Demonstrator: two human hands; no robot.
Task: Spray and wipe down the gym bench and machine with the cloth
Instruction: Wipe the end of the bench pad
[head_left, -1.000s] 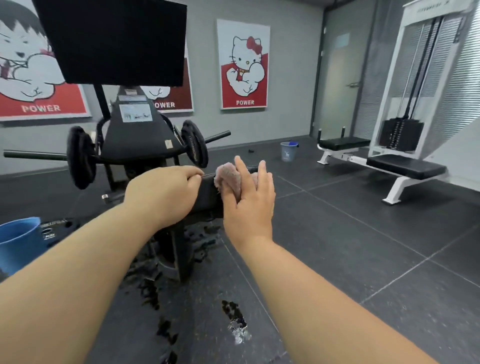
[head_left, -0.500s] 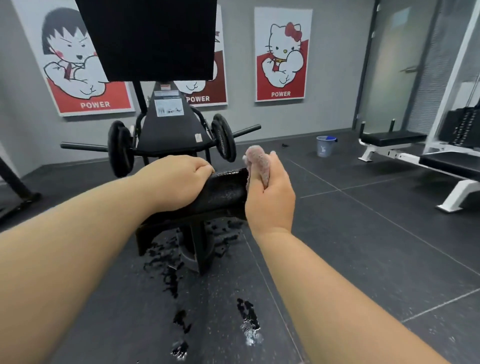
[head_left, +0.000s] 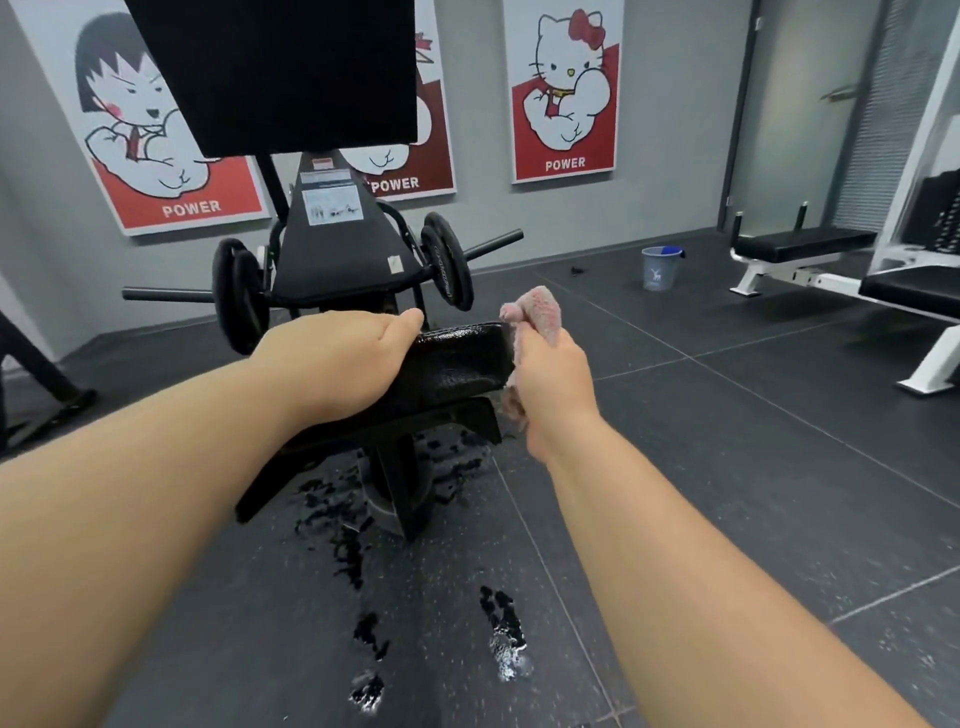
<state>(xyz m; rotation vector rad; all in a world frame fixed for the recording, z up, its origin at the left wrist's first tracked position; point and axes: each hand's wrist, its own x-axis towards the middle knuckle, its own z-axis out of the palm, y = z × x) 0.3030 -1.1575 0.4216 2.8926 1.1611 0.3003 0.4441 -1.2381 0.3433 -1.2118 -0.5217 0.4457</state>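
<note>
The left hand (head_left: 337, 364) lies palm-down on the black seat pad (head_left: 457, 358) of the machine, fingers released and draped over its far edge. The right hand (head_left: 550, 379) clenches the pink cloth (head_left: 540, 312) against the pad's right end. Wet patches (head_left: 504, 639) mark the floor below.

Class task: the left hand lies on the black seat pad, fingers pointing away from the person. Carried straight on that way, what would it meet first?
Probably the machine's black frame just beyond the pad, between the weight plates; depth is unclear.
</note>
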